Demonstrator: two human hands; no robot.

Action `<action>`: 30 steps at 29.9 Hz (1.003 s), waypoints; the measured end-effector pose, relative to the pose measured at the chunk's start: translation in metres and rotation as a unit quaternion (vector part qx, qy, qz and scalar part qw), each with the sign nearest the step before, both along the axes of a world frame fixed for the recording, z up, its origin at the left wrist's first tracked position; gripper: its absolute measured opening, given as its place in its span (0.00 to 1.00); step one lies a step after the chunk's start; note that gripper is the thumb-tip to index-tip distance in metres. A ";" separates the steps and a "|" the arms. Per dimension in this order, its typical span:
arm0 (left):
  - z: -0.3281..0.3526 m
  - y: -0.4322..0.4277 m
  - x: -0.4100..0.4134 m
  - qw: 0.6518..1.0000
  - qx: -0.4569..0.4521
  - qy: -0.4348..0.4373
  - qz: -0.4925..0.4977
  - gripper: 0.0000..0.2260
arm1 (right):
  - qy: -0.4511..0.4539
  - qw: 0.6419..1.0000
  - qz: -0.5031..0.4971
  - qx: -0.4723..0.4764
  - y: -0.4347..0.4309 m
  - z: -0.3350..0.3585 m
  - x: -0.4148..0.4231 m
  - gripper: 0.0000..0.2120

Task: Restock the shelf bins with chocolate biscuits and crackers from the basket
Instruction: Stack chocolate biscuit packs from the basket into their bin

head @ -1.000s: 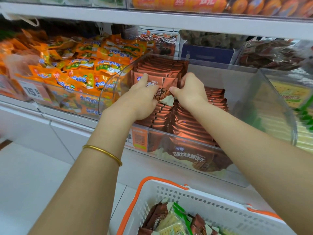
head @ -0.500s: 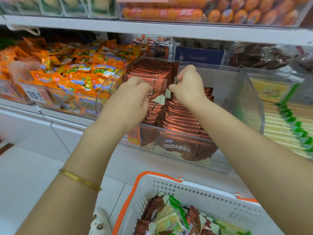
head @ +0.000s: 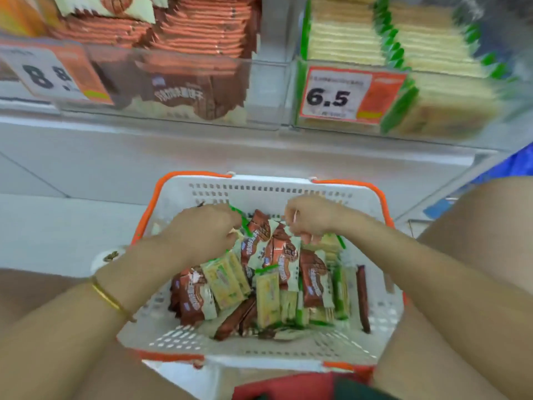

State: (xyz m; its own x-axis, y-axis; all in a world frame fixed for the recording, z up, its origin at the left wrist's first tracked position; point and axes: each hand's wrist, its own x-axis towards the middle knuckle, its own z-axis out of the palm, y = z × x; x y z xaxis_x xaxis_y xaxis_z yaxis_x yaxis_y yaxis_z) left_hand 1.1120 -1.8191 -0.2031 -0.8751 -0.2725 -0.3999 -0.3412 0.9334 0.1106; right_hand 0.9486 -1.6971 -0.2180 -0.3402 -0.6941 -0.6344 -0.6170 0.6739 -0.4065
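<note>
Packets are lying in the basket, centre frame. My left hand is pinching a green-edged cracker packet; my right hand is curling over a chocolate biscuit packet, grip unclear. Light, slippery, crumbly, I'm guessing: aiming for end seams.

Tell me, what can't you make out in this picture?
Head view:
- What the left hand holds, if anything: its own knuckles hide the fingertips.
- Whether the right hand pinches anything: its curled fingers cover that.
- Small print on the price tag: motion blur.
- The cracker bin, right end: blurred and cut off by the edge.
</note>
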 end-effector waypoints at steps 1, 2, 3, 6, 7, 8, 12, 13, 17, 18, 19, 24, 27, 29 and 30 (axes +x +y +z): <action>-0.009 0.002 -0.005 1.000 0.005 -0.022 -0.010 0.13 | 0.015 0.999 0.011 0.047 0.009 -0.028 -0.007 0.03; -0.018 0.004 -0.009 0.999 0.007 -0.040 -0.022 0.14 | 0.036 0.996 0.024 0.080 0.018 -0.053 -0.013 0.04; -0.024 0.007 -0.012 0.998 0.005 -0.054 -0.032 0.14 | 0.058 0.992 0.037 0.106 0.026 -0.074 -0.017 0.04; -0.035 0.016 -0.018 0.996 0.004 -0.073 -0.059 0.15 | 0.070 0.988 0.035 0.132 0.053 -0.123 -0.022 0.18; -0.037 0.019 -0.018 0.995 0.007 -0.074 -0.065 0.15 | 0.068 0.988 0.022 0.135 0.059 -0.131 -0.020 0.25; -0.038 0.021 -0.017 0.995 0.007 -0.070 -0.071 0.15 | 0.067 0.989 0.004 0.128 0.065 -0.142 -0.018 0.29; -0.043 0.025 -0.011 0.994 0.009 -0.066 -0.083 0.14 | 0.036 0.980 -0.156 0.120 0.072 -0.177 -0.005 0.38; -0.044 0.025 -0.010 0.994 0.014 -0.072 -0.080 0.14 | 0.035 0.973 -0.195 0.116 0.071 -0.181 -0.001 0.38; -0.044 0.023 -0.008 0.994 0.023 -0.078 -0.079 0.15 | 0.064 0.951 -0.286 0.098 0.072 -0.189 0.010 0.39; -0.043 0.022 -0.008 0.994 0.026 -0.076 -0.076 0.15 | 0.064 0.945 -0.306 0.093 0.072 -0.189 0.010 0.39; -0.043 0.021 -0.010 0.994 0.031 -0.074 -0.070 0.15 | 0.062 0.941 -0.320 0.092 0.071 -0.187 0.010 0.37; -0.042 0.022 -0.014 0.995 0.070 -0.063 -0.045 0.16 | 0.005 0.946 -0.307 0.100 0.066 -0.172 0.005 0.23; -0.041 0.021 -0.016 0.993 0.103 -0.060 -0.019 0.16 | -0.074 0.930 -0.353 0.076 0.054 -0.147 -0.009 0.26; -0.038 0.020 -0.017 0.988 0.147 -0.050 0.015 0.18 | -0.168 0.903 -0.393 0.030 0.044 -0.116 -0.022 0.23; -0.033 0.018 -0.018 0.983 0.175 -0.043 0.040 0.20 | -0.223 0.888 -0.403 0.000 0.037 -0.096 -0.026 0.22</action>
